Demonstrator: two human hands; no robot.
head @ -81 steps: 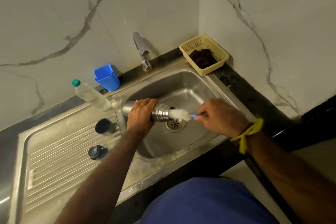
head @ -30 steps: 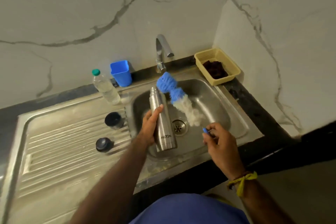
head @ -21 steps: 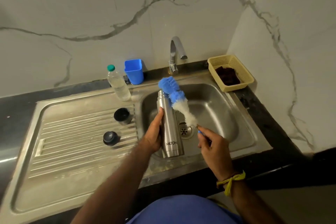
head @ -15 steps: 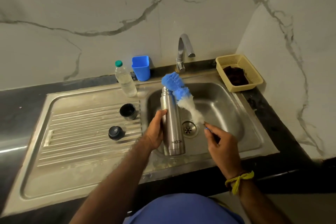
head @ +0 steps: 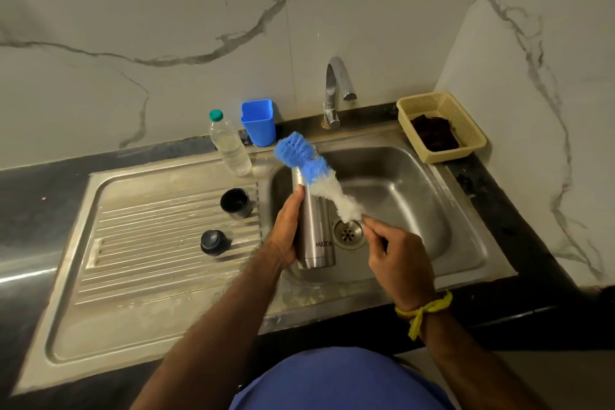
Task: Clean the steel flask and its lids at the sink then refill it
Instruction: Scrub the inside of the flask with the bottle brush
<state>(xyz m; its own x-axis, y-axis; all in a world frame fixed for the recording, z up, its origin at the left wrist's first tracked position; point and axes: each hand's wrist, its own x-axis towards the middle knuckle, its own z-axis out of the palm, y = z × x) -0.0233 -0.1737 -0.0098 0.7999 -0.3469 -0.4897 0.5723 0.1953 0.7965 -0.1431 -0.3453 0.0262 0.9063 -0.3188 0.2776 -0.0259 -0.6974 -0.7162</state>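
Note:
My left hand (head: 287,232) grips the steel flask (head: 314,231), held upright over the sink basin (head: 416,196). My right hand (head: 397,258) pinches the handle end of a blue and white bottle brush (head: 314,173). The brush slants up to the left, and its blue head covers the flask's mouth. Two dark lids sit on the ribbed drainboard (head: 139,243): a cup-shaped lid (head: 235,203) and a round stopper (head: 213,242).
A tap (head: 336,90) stands behind the basin, no water running. A clear plastic bottle (head: 229,145) and a blue cup (head: 259,122) stand at the back edge. A yellow basket (head: 466,140) with a dark cloth sits at the right corner. The drain (head: 347,234) lies beside the flask.
The brush came out of the flask, which went from lying sideways to upright. In the last second both hands barely shifted, and the brush head stayed at the flask's mouth.

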